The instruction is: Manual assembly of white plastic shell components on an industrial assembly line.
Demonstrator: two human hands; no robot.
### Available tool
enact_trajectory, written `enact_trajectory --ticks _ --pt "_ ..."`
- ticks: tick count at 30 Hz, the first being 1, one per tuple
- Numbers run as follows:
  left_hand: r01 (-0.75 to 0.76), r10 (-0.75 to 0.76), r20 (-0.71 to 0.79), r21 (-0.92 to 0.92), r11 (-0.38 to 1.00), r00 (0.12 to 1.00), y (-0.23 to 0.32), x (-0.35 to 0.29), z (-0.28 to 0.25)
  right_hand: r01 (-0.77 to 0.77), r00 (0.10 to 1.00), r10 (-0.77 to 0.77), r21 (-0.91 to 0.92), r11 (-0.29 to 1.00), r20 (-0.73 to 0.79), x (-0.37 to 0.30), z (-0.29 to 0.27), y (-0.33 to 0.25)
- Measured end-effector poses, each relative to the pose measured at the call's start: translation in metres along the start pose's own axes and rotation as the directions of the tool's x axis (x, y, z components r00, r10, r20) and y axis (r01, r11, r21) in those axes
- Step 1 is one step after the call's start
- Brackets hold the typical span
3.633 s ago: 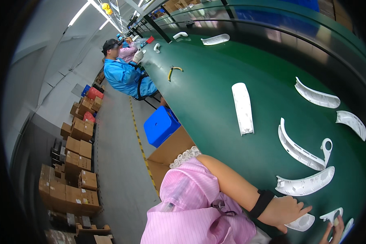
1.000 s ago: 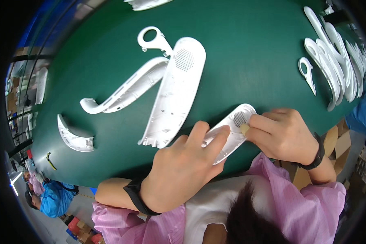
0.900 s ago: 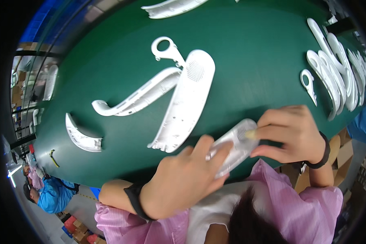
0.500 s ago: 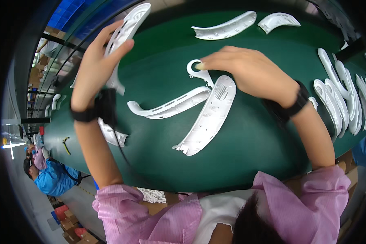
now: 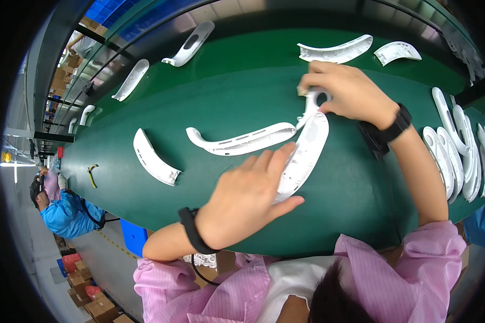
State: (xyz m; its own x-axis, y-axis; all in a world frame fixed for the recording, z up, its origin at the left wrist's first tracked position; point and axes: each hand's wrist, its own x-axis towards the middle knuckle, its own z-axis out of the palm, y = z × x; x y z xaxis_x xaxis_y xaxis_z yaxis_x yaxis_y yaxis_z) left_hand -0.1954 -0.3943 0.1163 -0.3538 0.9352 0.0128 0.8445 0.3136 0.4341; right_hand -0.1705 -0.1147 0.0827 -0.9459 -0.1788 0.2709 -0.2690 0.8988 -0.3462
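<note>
A long white curved shell (image 5: 309, 148) with a patch of small holes lies tilted on the green table, hollow side up. My left hand (image 5: 248, 196) is closed on its lower part, fingers along the left edge and thumb by the bottom end, which is partly hidden. In a pinch, my right hand (image 5: 350, 91) has a small white ring-ended piece (image 5: 309, 110) at the shell's upper end, its stem pointing down-left. A white slotted curved strip (image 5: 248, 142) lies just left of them, its right end near that stem. Farther left is another curved white shell (image 5: 153, 159).
At the back lie a white shell with an oval opening (image 5: 191, 46), a narrow shell (image 5: 132, 81) and two curved shells (image 5: 339, 51). Several white shells (image 5: 442, 156) are stacked at the right. Yellow-handled cutters (image 5: 92, 176) lie left. A person in blue (image 5: 67, 215) sits beyond.
My left hand has let go of the shell with the oval opening, now lying at the back, and come down onto the perforated shell. My right hand has turned the ring-ended piece.
</note>
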Motion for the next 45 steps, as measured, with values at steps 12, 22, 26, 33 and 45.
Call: enact_trajectory --ticks 12,22,26,33,45 --pt "0.147 0.005 0.363 -0.389 0.910 0.932 -0.016 0.026 0.023 -0.203 0.891 0.272 0.215 0.955 -0.363 -0.104 -0.012 -0.059" --pt "0.067 0.010 0.213 -0.353 0.933 0.977 -0.006 0.022 0.043 -0.212 0.965 0.206 -0.022 0.977 -0.160 -0.112 -0.015 -0.052" --pt "0.076 -0.002 0.228 -0.314 0.946 0.974 -0.007 0.022 0.048 -0.257 0.951 0.255 0.016 0.966 -0.175 -0.121 -0.014 -0.051" --pt "0.084 -0.027 0.204 -0.278 0.957 0.979 -0.002 0.019 0.051 -0.226 0.952 0.225 0.019 0.974 -0.208 -0.112 0.011 -0.070" --pt "0.058 -0.040 0.050 -0.416 0.908 0.998 -0.007 0.019 0.056 -0.435 0.890 0.457 0.315 0.843 0.006 -0.095 0.018 -0.077"
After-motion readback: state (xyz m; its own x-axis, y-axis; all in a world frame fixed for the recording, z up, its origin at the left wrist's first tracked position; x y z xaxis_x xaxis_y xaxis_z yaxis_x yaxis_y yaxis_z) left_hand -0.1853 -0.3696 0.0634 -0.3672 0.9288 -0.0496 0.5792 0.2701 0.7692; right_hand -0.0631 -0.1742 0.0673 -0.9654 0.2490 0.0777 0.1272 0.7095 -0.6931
